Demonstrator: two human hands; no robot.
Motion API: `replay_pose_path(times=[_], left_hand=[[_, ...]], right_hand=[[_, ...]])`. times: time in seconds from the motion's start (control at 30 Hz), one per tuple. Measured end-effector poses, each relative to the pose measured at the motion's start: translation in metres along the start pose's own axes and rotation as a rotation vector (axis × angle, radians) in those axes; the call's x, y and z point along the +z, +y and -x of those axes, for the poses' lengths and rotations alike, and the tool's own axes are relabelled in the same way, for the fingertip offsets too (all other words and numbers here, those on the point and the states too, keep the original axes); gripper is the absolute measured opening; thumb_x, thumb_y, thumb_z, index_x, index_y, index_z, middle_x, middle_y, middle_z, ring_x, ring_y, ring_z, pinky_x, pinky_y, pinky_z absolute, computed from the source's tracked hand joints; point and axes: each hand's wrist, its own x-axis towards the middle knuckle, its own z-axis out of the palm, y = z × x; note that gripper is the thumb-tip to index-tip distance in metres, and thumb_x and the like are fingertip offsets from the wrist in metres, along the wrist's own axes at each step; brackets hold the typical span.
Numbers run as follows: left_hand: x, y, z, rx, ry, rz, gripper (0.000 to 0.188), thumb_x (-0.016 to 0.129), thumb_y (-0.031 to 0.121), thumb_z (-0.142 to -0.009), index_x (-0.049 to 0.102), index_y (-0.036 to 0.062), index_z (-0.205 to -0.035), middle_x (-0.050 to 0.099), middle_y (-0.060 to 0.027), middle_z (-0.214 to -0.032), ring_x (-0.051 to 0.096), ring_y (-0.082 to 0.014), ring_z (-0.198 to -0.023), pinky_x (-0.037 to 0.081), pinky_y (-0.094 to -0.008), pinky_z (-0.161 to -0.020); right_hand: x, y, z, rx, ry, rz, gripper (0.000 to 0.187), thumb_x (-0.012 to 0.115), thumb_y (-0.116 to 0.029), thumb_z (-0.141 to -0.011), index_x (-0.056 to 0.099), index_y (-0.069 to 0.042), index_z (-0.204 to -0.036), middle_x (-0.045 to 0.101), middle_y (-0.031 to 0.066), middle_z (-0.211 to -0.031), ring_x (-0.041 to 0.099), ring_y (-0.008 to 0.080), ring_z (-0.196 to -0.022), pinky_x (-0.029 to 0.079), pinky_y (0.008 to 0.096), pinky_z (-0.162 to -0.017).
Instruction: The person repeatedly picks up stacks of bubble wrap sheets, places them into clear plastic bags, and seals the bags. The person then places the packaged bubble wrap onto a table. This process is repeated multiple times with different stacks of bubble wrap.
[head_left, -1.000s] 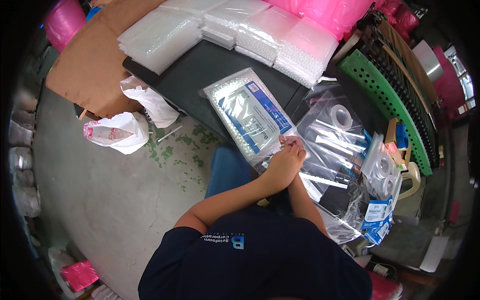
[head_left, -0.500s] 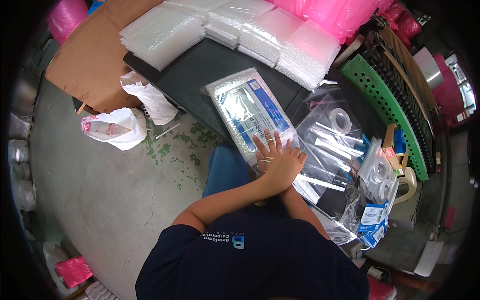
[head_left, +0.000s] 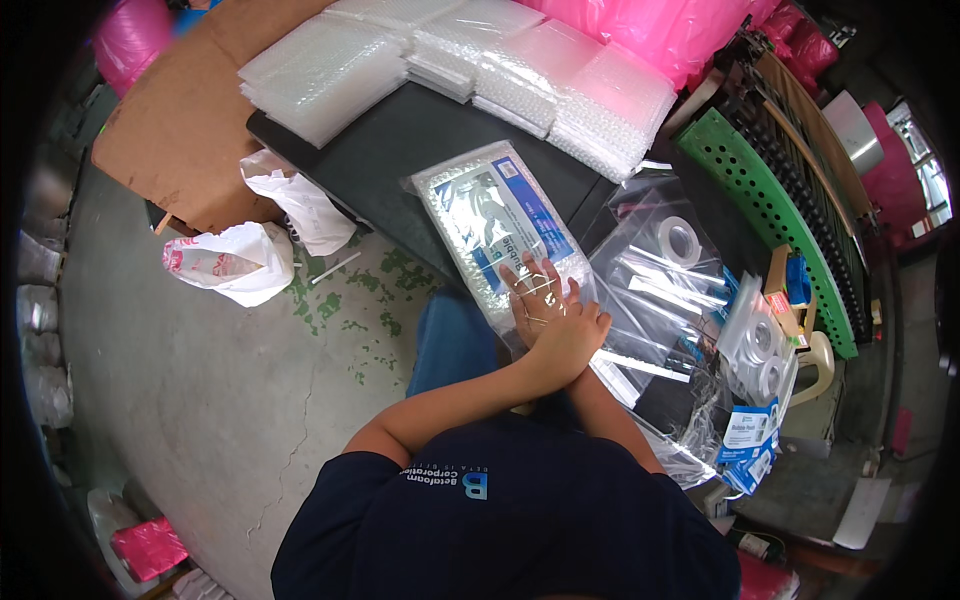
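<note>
A clear plastic bag (head_left: 437,222) holding a flat stack of bubble-wrap pouches (head_left: 455,250), with a blue and white printed insert (head_left: 530,205), lies aslant near the table's edge. My forearms cross, the left over the right. My right hand (head_left: 538,292) lies flat with fingers spread on the near end of the stack; glare streaks across it suggest it is under the bag's film. My left hand (head_left: 575,335) crosses the right wrist, its fingers bent down at the bag's near right edge. Its thumb and grip are partly hidden.
Stacks of bubble-wrap pouches (head_left: 325,75) line the far side of the black table (head_left: 390,165). To the right are loose clear bags (head_left: 640,270), a tape roll (head_left: 680,241) and a green perforated rack (head_left: 765,210). White plastic bags (head_left: 235,262) sit at the left beside brown cardboard (head_left: 200,130).
My right hand has slid slightly toward me, and more glare now streaks across its back. My left hand stays nearly in place, and the pouch stack has hardly moved.
</note>
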Motion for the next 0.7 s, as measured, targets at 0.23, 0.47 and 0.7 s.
replay_pose_path(times=[0.23, 0.47, 0.7], left_hand=[[-0.015, -0.033, -0.026, -0.154, -0.155, 0.471, 0.036, 0.053, 0.04, -0.087, 0.061, 0.0139, -0.11, 0.058, -0.0111, -0.113, 0.047, -0.0369, -0.113, 0.029, -0.0624, -0.095], [0.052, -0.16, -0.018, -0.347, 0.07, -0.019, 0.047, 0.052, 0.044, -0.087, 0.048, 0.03, -0.131, 0.033, -0.0044, -0.146, 0.024, -0.0372, -0.135, 0.011, -0.0633, -0.105], [0.045, -0.158, -0.013, -0.339, 0.116, -0.024, 0.046, 0.052, 0.043, -0.086, 0.051, 0.0259, -0.129, 0.034, -0.0068, -0.146, 0.027, -0.0374, -0.134, 0.012, -0.0631, -0.105]], right_hand=[[0.055, 0.025, 0.018, 0.023, -0.045, -0.14, 0.057, 0.052, -0.03, -0.085, 0.035, -0.034, -0.14, 0.029, 0.0028, -0.148, 0.023, 0.0213, -0.137, 0.019, 0.0536, -0.104], [0.04, 0.035, 0.078, 0.09, -0.048, -0.282, 0.06, 0.06, -0.016, -0.073, 0.045, -0.017, -0.132, 0.047, 0.0162, -0.128, 0.038, 0.0328, -0.125, 0.024, 0.0552, -0.1], [0.022, 0.118, -0.009, 0.673, 0.395, -0.95, 0.049, 0.06, -0.035, -0.087, 0.054, 0.004, -0.117, 0.059, 0.0173, -0.111, 0.055, 0.0231, -0.101, 0.043, 0.0329, -0.087]])
